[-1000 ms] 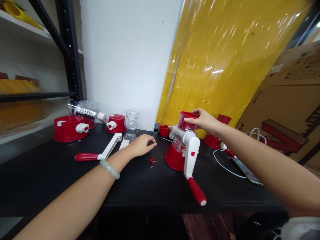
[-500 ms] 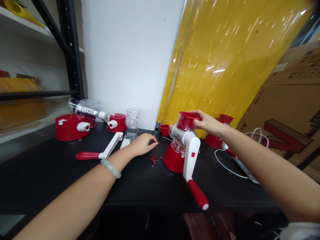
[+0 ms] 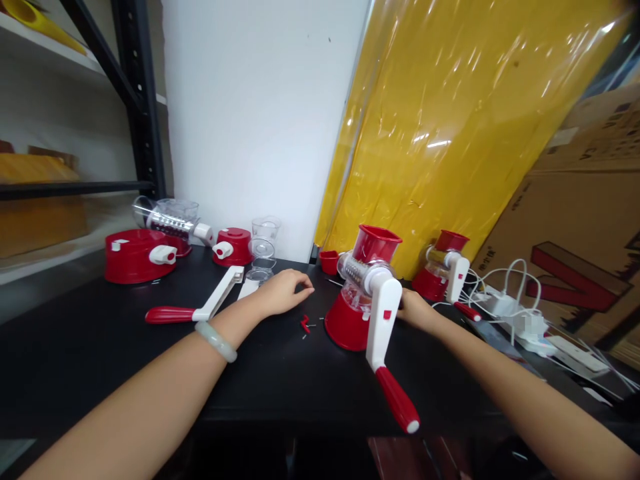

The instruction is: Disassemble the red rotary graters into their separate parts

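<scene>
Head camera: we're looking down on a black table (image 3: 280, 383), and a red-and-white rotary grater (image 3: 373, 277) stands upright on it, just right of centre.
Left hand (image 3: 283, 293): resting low near the tabletop, fingers loosely curled, a clear gap between thumb and forefinger, nothing to be seen in it.
Right hand (image 3: 417, 310): down beside the grater on its far right, fingertips lost behind the white crank arm (image 3: 384, 320); can't tell whether they grip or touch anything.
Grater's stance: flared red base flat on the table, hopper mouth up, crank facing the wearer, its red handle (image 3: 397, 400) slanting down toward the front edge, probably so it sits in easy reach.
Small parts: a little red piece (image 3: 305, 324) and tiny metal bits (image 3: 305, 337), perhaps screws, lie between left hand and grater, likely kept handy there.
Left side: a loose crank (image 3: 219, 293) lies flat, with a large red base (image 3: 137, 259), a smaller red base (image 3: 235, 248) and clear cups (image 3: 263, 248) toward the wall, seemingly to spare the front.
Right side: a second grater (image 3: 440, 267) at the back, tangled white cables (image 3: 523, 313) beside it.
Writing: the cardboard box (image 3: 505, 213) shows a big red V-like mark and what looks like "CA"; its other characters are too blurred. No brand readable on the grater.
</scene>
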### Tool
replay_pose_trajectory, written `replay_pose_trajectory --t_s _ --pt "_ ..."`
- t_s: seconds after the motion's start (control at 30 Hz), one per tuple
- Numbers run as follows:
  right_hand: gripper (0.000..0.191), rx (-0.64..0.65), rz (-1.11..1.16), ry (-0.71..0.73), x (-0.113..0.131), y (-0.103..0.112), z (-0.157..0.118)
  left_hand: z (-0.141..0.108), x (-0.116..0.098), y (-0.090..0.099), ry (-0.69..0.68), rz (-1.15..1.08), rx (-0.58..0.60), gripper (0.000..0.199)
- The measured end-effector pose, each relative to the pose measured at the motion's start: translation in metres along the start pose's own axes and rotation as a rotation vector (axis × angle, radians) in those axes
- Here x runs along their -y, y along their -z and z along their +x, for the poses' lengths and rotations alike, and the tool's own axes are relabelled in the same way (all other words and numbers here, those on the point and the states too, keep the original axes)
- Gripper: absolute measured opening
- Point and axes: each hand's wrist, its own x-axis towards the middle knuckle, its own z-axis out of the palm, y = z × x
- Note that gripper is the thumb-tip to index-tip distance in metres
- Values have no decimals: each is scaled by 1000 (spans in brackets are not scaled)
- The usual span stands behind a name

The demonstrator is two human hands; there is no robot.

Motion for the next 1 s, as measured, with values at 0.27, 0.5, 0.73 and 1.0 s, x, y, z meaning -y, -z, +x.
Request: replay_pose_trajectory --t_s 0.27,0.5,0.73,1.0 --pt "16 113 -281 -96 -57 29 -58 2 0 -2 2 -12 6 25" --pt "22 106 -514 -295 -62 36 -72 3 0 -1 18 -11 15 27" --pt "28 -30 -538 -80 2 66 -39 3 1 -1 14 -12 22 27" --pt "41 -269 -86 506 133 102 7 3 1 -1 4 -3 6 28"
